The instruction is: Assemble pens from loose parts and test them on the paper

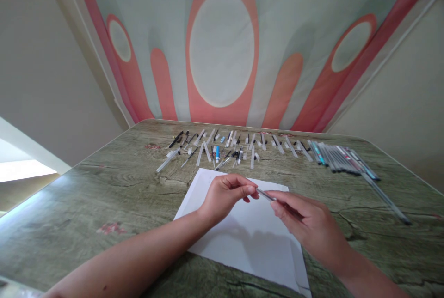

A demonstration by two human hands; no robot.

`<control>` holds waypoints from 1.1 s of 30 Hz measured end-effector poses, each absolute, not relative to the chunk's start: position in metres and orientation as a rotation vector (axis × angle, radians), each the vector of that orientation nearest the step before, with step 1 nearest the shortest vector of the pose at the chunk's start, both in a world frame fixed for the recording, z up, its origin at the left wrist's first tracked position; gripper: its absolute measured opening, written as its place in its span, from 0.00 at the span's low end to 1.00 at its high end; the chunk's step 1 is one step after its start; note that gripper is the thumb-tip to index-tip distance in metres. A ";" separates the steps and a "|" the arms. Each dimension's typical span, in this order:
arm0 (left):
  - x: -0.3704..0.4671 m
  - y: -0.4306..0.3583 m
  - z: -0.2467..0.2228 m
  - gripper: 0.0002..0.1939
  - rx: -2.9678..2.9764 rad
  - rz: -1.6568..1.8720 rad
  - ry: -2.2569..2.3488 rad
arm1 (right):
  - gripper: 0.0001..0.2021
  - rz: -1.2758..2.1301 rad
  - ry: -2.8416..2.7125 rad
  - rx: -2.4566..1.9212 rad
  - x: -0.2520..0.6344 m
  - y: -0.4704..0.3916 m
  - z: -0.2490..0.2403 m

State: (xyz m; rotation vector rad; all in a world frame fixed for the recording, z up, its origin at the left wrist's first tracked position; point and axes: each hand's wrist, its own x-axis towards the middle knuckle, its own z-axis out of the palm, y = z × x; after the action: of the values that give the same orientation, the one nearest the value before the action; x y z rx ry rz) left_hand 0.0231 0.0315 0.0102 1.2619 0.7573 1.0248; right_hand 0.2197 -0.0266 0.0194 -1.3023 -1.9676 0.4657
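Observation:
A thin grey pen (266, 194) is held between my two hands, above a white sheet of paper (249, 252). The fingertips of my left hand (227, 195) pinch its left end. My right hand (308, 221) grips the other end, and its fingers partly hide the pen. Beyond the paper lie several scattered pen parts, among them clear tubes (168, 160), a blue piece (218, 154) and a black piece (176, 139). To the right, several pens (336, 157) lie side by side in a row.
The wood-patterned table (138, 201) reaches back to a wall covering with pink and white shapes (222, 48). One long clear pen (386, 200) lies at a slant on the right, nearer to me than the row.

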 end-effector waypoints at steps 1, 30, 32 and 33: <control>0.023 0.032 0.010 0.10 1.289 1.026 0.784 | 0.13 0.441 -1.982 -1.289 0.220 -0.026 0.019; 0.019 0.037 -0.001 0.11 0.815 0.734 0.614 | 0.13 0.557 -1.980 -1.239 0.223 -0.017 0.014; 0.018 0.037 -0.002 0.10 0.735 0.693 0.589 | 0.13 0.557 -1.982 -1.216 0.223 -0.016 0.014; 0.018 0.037 -0.003 0.09 0.705 0.673 0.578 | 0.13 0.558 -1.984 -1.205 0.223 -0.016 0.014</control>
State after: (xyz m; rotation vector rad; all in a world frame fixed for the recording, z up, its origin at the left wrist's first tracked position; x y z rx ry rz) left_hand 0.0180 0.0370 -0.0027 0.7049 0.5778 0.6732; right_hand 0.2231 -0.0162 0.0144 -1.2049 -1.9836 0.5579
